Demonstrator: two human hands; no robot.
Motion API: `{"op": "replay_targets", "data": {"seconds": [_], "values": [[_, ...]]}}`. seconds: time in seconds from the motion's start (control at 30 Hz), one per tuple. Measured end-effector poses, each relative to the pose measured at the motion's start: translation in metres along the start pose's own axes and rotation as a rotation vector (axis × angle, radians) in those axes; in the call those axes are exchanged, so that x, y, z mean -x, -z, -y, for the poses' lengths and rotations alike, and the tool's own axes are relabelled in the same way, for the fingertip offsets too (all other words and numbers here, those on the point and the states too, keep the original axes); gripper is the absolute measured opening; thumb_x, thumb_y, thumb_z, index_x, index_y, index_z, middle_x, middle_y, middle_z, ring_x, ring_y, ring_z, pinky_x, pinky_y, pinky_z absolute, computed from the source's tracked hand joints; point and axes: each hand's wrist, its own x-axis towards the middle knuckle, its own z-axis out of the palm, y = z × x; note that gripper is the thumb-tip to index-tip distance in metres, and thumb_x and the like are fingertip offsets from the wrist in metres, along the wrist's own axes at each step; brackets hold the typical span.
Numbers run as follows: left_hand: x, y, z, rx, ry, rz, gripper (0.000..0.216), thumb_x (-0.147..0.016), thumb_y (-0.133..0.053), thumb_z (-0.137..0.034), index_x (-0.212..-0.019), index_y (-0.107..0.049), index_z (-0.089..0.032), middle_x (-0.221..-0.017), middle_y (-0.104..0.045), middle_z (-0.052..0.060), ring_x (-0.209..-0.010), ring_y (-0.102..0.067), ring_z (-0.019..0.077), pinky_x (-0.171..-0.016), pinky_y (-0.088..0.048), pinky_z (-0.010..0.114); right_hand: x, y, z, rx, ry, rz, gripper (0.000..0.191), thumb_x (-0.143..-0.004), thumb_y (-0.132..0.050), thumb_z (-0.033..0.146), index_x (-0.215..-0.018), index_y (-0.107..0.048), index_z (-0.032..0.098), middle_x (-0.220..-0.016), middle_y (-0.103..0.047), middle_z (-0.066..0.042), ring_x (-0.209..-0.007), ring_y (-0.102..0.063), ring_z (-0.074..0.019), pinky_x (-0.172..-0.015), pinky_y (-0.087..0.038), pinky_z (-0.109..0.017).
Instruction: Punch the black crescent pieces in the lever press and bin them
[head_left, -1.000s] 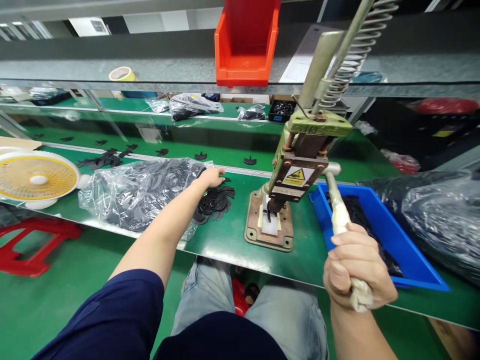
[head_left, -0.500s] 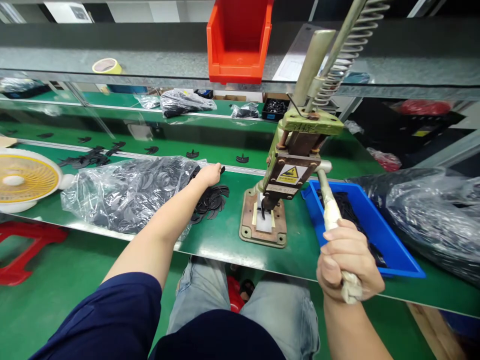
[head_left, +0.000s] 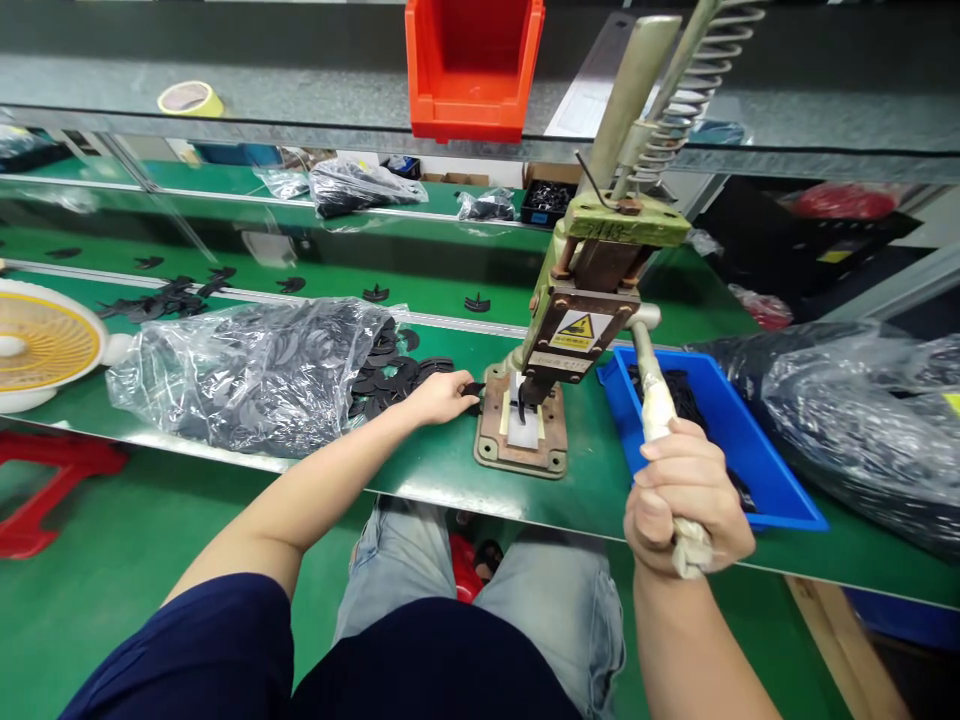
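Note:
My left hand [head_left: 442, 398] pinches a small black curved part [head_left: 472, 390] at the left edge of the press base [head_left: 491, 440]. Another black part [head_left: 522, 408] sits on the light plate under the ram of the green hand press [head_left: 577, 325]. Wrapped around the tape-covered press lever [head_left: 657, 400] is my right hand [head_left: 690, 500]. Left of the press, loose black curved parts [head_left: 405, 375] spill from a clear plastic bag [head_left: 240, 375].
A blue bin [head_left: 780, 480] with black parts stands right of the press, beside a large filled plastic bag [head_left: 832, 430]. An orange bin [head_left: 469, 120] and a tape roll [head_left: 191, 100] are on the shelf above. A fan [head_left: 45, 345] stands at left.
My left hand has moved right from the bag's mouth to the press base, carrying a black part. My right hand stays on the lever. The view has shifted slightly.

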Motion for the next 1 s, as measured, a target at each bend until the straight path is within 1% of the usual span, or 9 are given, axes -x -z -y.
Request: {"op": "replay_targets", "data": {"seconds": [0.07, 0.13, 0.2, 0.3, 0.5, 0.6, 0.7, 0.83, 1.0], "values": [[0.0, -0.013, 0.002, 0.183, 0.084, -0.051, 0.023, -0.091, -0.069, -0.043, -0.091, -0.066, -0.02, -0.079, -0.069, 0.0, -0.072, -0.064, 0.0162, -0.066, -0.046, 0.026, 0.0, 0.0, -0.001, -0.001, 0.01, -0.002, 0.018, -0.08, -0.068, 0.023, -0.067, -0.055, 0.023, -0.065, -0.063, 0.004, -0.073, -0.067, -0.0189, -0.094, -0.058, -0.058], [0.0, -0.018, 0.001, 0.347, 0.134, -0.07, 0.029, -0.091, -0.069, -0.048, -0.087, -0.062, -0.02, -0.071, -0.065, -0.002, -0.063, -0.059, 0.0137, -0.06, -0.044, 0.024, 0.0, -0.001, -0.002, -0.001, 0.019, -0.009, 0.019, -0.08, -0.069, 0.025, -0.067, -0.055, 0.023, -0.064, -0.063, 0.004, -0.072, -0.067, -0.0188, -0.093, -0.058, -0.056], [0.0, -0.019, -0.003, 0.492, 0.15, -0.03, 0.034, -0.09, -0.07, -0.053, -0.087, -0.06, -0.02, -0.066, -0.061, -0.003, -0.055, -0.055, 0.0117, -0.055, -0.042, 0.023, 0.001, -0.003, -0.003, 0.002, 0.019, -0.022, 0.021, -0.081, -0.069, 0.028, -0.066, -0.054, 0.024, -0.062, -0.061, 0.005, -0.071, -0.067, -0.0185, -0.093, -0.058, -0.056], [-0.004, -0.023, -0.016, 0.63, 0.126, 0.052, 0.04, -0.087, -0.073, -0.057, -0.087, -0.058, -0.02, -0.064, -0.061, -0.003, -0.052, -0.054, 0.0106, -0.053, -0.04, 0.022, 0.0, -0.007, -0.003, 0.009, 0.015, -0.058, 0.026, -0.081, -0.07, 0.031, -0.065, -0.052, 0.024, -0.06, -0.06, 0.005, -0.068, -0.065, -0.018, -0.092, -0.057, -0.057], [-0.02, -0.042, -0.031, 0.701, 0.087, 0.02, 0.039, -0.082, -0.078, -0.052, -0.082, -0.059, -0.017, -0.063, -0.058, -0.004, -0.053, -0.049, 0.0097, -0.053, -0.035, 0.023, -0.001, -0.008, -0.002, 0.01, 0.02, -0.066, 0.03, -0.08, -0.073, 0.032, -0.063, -0.051, 0.023, -0.06, -0.06, 0.005, -0.068, -0.065, -0.0179, -0.091, -0.056, -0.058], [-0.025, -0.045, -0.03, 0.651, 0.075, -0.02, 0.04, -0.08, -0.079, -0.05, -0.076, -0.058, -0.018, -0.062, -0.054, -0.005, -0.054, -0.045, 0.009, -0.054, -0.032, 0.023, 0.0, -0.007, -0.002, 0.01, 0.008, -0.055, 0.03, -0.08, -0.073, 0.032, -0.062, -0.051, 0.023, -0.06, -0.061, 0.005, -0.068, -0.065, -0.0176, -0.092, -0.056, -0.057], [-0.027, -0.044, -0.029, 0.606, 0.076, -0.033, 0.042, -0.08, -0.08, -0.052, -0.073, -0.056, -0.018, -0.062, -0.052, -0.005, -0.055, -0.043, 0.0085, -0.054, -0.03, 0.023, 0.001, -0.009, -0.004, 0.015, 0.004, -0.094, 0.033, -0.08, -0.073, 0.035, -0.06, -0.049, 0.023, -0.058, -0.059, 0.005, -0.067, -0.064, -0.0168, -0.093, -0.056, -0.055], [-0.029, -0.042, -0.029, 0.65, 0.139, 0.046, 0.049, -0.079, -0.082, -0.056, -0.07, -0.051, -0.019, -0.057, -0.054, -0.005, -0.051, -0.046, 0.0084, -0.052, -0.032, 0.021, 0.0, -0.014, -0.006, 0.006, 0.013, -0.162, 0.038, -0.079, -0.073, 0.037, -0.057, -0.046, 0.023, -0.054, -0.055, 0.005, -0.063, -0.063, -0.0172, -0.089, -0.057, -0.054], [-0.032, -0.033, -0.037, 0.694, 0.275, 0.189, 0.05, -0.08, -0.086, -0.051, -0.068, -0.048, -0.02, -0.048, -0.055, -0.004, -0.04, -0.047, 0.0081, -0.043, -0.027, 0.02, 0.004, -0.017, -0.007, -0.011, 0.023, -0.185, 0.038, -0.08, -0.073, 0.035, -0.056, -0.046, 0.024, -0.053, -0.054, 0.005, -0.061, -0.061, -0.0173, -0.089, -0.057, -0.054]]}}
